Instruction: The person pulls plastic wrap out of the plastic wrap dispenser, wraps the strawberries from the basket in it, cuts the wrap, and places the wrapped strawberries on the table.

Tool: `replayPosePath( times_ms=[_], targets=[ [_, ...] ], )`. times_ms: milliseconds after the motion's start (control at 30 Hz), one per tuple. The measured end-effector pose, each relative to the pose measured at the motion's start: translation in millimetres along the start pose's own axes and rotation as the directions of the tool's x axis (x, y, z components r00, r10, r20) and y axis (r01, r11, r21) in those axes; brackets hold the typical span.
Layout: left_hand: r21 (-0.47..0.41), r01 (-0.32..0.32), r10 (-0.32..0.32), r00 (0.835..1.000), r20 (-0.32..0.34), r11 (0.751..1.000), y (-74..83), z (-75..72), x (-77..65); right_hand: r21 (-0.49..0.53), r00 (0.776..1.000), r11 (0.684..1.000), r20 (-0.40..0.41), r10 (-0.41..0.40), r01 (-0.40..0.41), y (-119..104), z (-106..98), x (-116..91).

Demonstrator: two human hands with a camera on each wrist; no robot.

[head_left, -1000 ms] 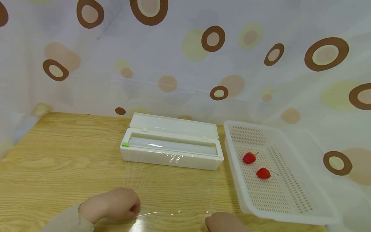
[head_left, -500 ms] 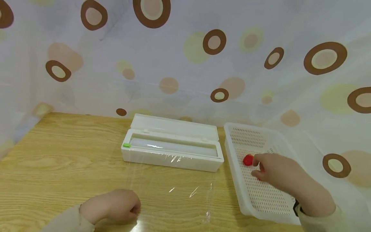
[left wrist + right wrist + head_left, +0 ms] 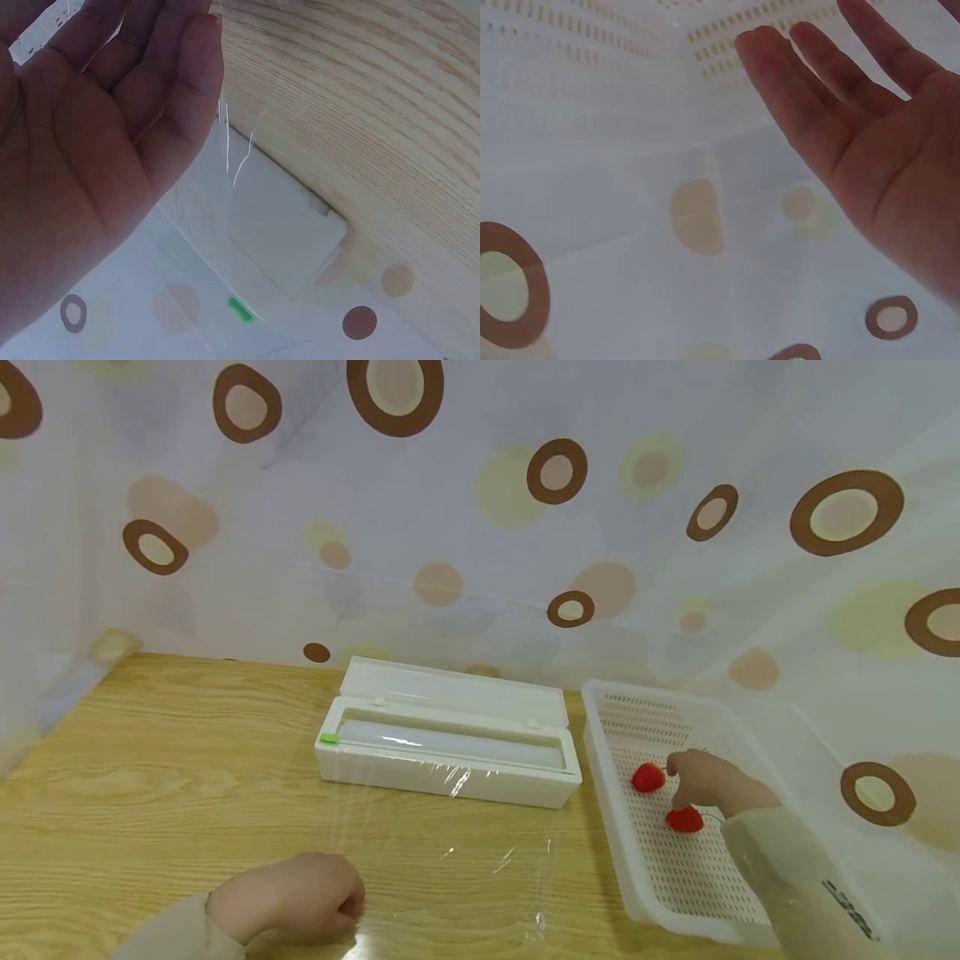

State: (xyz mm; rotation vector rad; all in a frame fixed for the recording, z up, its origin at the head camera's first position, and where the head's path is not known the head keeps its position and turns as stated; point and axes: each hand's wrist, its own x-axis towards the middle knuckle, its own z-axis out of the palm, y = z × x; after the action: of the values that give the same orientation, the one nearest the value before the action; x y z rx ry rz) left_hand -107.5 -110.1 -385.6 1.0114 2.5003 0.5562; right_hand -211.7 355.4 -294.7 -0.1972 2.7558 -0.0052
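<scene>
A clear sheet of cling film (image 3: 450, 868) runs from the white dispenser box (image 3: 450, 783) toward the front of the table. My left hand (image 3: 292, 893) holds the film's near left corner, fingers curled; in the left wrist view the film hangs by the fingertips. My right hand (image 3: 716, 781) reaches into the white plastic basket (image 3: 637, 893), its thumb and index finger apart. One red fruit (image 3: 648, 777) with a thin stem lies by the index fingertip. A second red fruit (image 3: 684, 819) sits just below the thumb. In the right wrist view the fingers are loosely extended.
The dispenser's lid (image 3: 453, 692) stands raised at the back, with a roll of film (image 3: 450, 742) inside and a green tab (image 3: 329, 738) at its left end. A patterned curtain (image 3: 450, 527) hangs behind the wooden table (image 3: 187, 777).
My right hand has let go of the film's near right corner and moved over into the basket, to the red fruits. The left hand has stayed in place at the film.
</scene>
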Motion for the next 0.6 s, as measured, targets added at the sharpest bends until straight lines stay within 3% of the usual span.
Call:
replayPosePath(
  times_ms=[200, 400, 600],
  targets=[
    [-0.026, 0.015, -0.014, 1.000, 0.024, 1.000, -0.2, -0.4, 0.6, 0.038, 0.998, 0.998, 0.027, 0.055, -0.056, 13.9, 23.9, 10.8],
    [0.004, 0.019, -0.019, 1.000, 0.011, 1.000, -0.9, -0.2, 0.1, 0.034, 0.994, 0.995, 0.068, 0.087, -0.090, 18.1, 33.0, 15.8],
    [-0.001, 0.020, -0.020, 1.000, 0.010, 1.000, -1.4, 0.3, -0.7, 0.035, 0.996, 0.999, 0.086, 0.038, -0.041, 24.9, 42.1, 17.3]
  ],
)
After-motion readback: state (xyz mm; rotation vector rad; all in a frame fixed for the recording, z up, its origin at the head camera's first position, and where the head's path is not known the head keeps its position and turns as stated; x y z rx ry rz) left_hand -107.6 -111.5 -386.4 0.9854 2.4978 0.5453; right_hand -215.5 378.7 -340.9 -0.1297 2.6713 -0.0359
